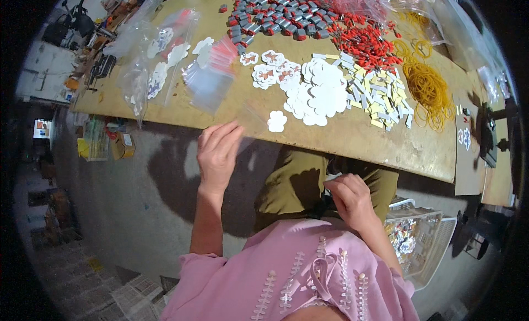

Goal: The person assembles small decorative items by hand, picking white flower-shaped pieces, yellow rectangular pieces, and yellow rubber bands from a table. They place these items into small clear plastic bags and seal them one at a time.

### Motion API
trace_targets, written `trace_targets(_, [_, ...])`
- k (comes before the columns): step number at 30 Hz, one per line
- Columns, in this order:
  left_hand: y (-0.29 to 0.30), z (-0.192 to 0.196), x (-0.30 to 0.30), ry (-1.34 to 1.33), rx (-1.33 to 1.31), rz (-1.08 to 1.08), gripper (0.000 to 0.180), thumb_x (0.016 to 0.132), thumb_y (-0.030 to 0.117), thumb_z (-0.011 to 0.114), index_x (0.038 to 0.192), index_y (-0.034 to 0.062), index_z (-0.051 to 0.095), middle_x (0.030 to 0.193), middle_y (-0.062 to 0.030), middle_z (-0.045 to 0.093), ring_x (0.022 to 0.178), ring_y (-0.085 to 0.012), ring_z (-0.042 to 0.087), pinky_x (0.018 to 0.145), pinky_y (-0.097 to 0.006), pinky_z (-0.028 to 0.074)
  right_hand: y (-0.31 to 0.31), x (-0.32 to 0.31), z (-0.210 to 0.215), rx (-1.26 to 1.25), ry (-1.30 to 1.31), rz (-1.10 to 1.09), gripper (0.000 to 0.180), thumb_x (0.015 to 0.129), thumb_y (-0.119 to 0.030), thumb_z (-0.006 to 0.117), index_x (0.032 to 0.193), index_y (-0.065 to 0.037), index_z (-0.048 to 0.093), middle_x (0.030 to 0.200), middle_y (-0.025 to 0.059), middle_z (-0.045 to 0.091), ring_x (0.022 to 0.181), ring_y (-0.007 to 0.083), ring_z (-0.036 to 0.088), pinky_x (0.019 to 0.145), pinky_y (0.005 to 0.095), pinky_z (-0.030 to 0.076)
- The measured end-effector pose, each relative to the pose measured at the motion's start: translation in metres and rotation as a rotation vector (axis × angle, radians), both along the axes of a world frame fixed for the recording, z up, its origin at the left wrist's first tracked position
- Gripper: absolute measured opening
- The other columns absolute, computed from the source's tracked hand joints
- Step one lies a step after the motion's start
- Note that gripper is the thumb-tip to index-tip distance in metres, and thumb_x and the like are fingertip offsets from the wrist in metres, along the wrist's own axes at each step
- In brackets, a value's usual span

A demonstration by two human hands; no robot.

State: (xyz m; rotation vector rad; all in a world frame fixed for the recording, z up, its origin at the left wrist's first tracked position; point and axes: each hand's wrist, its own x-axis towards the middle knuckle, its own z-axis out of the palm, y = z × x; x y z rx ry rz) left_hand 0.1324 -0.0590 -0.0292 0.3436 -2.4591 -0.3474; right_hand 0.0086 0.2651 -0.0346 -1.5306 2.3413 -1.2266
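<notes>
Head view: the left hand (216, 154) has its fingers drawn narrow at the table's near edge, apparently pinching the corner of a clear plastic bag (255, 120) — a fingertip hold that would leave most of the film free. The right hand (351, 198) hangs curled over the lap; whether it holds anything I cannot tell. Just beyond the bag, a lone scalloped white card (276, 121) lies apart from its pile, perhaps for easy picking. Left of that, red-topped zip bags (206, 81) are fanned out, probably so that single ones lift off readily. Farther out, the white card pile (317, 92) sits beside small grey-and-yellow blocks (380, 95), then red-tipped pieces (363, 45), grey-and-red blocks (278, 15) and yellow rubber bands (427, 85) — each kind grouped on the table (176, 108), seemingly to keep them sorted within reach.
</notes>
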Motion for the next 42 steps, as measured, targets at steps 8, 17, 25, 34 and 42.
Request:
trace_targets(8, [0.042, 0.020, -0.001, 0.204, 0.093, -0.259, 0.024, 0.082, -0.002, 0.082, 0.103, 0.0100, 0.079, 0.109, -0.0061, 0.079, 0.102, -0.0270, 0.075, 0.088, -0.038, 0.061, -0.033, -0.019, 0.030, -0.113, -1.453, 0.118, 0.057, 0.112, -0.048, 0.056, 0.124, 0.006, 0.069, 0.108, 0.0140, 0.078, 0.082, 0.0192, 0.074, 0.062, 0.0268, 0.055])
trace_targets(17, [0.070, 0.035, -0.019, 0.094, -0.048, -0.726, 0.027, 0.084, 0.011, 0.077, 0.111, 0.0120, 0.080, 0.116, -0.0003, 0.078, 0.107, -0.0197, 0.071, 0.088, -0.034, 0.060, -0.011, -0.027, 0.024, 0.018, -1.610, 0.117, 0.028, 0.110, -0.025, 0.065, 0.103, 0.000, 0.074, 0.086, 0.0081, 0.077, 0.065, 0.0103, 0.070, 0.052, 0.0233, 0.053])
trace_targets(25, [0.078, 0.015, -0.032, -0.111, 0.028, -0.686, 0.028, 0.082, 0.007, 0.075, 0.110, 0.0093, 0.080, 0.121, -0.0041, 0.076, 0.111, -0.0251, 0.069, 0.094, -0.040, 0.056, 0.009, -0.020, 0.013, 0.000, -1.641, 0.181, 0.014, 0.105, -0.015, 0.073, 0.096, -0.004, 0.074, 0.081, 0.0039, 0.076, 0.056, 0.0065, 0.065, 0.049, 0.0193, 0.046])
trace_targets(34, [0.150, 0.033, -0.043, -0.265, 0.792, -0.433, 0.035, 0.080, 0.012, 0.093, 0.107, 0.0040, 0.072, 0.097, -0.0083, 0.071, 0.079, -0.0193, 0.071, 0.066, -0.031, 0.058, 0.001, 0.004, 0.005, -0.376, -1.485, -0.256, 0.020, 0.103, -0.017, 0.077, 0.089, -0.005, 0.069, 0.077, 0.0015, 0.073, 0.057, 0.0050, 0.065, 0.047, 0.0193, 0.045])
trace_targets(42, [0.147, 0.013, -0.054, -0.226, 0.724, -0.479, 0.013, 0.089, 0.002, 0.081, 0.099, 0.0046, 0.074, 0.086, -0.0094, 0.072, 0.075, -0.0249, 0.074, 0.066, -0.036, 0.058, 0.001, 0.007, 0.001, -0.286, -1.147, -0.371, 0.024, 0.104, -0.019, 0.076, 0.088, -0.003, 0.070, 0.074, 0.0006, 0.071, 0.061, 0.0046, 0.066, 0.049, 0.0196, 0.048])
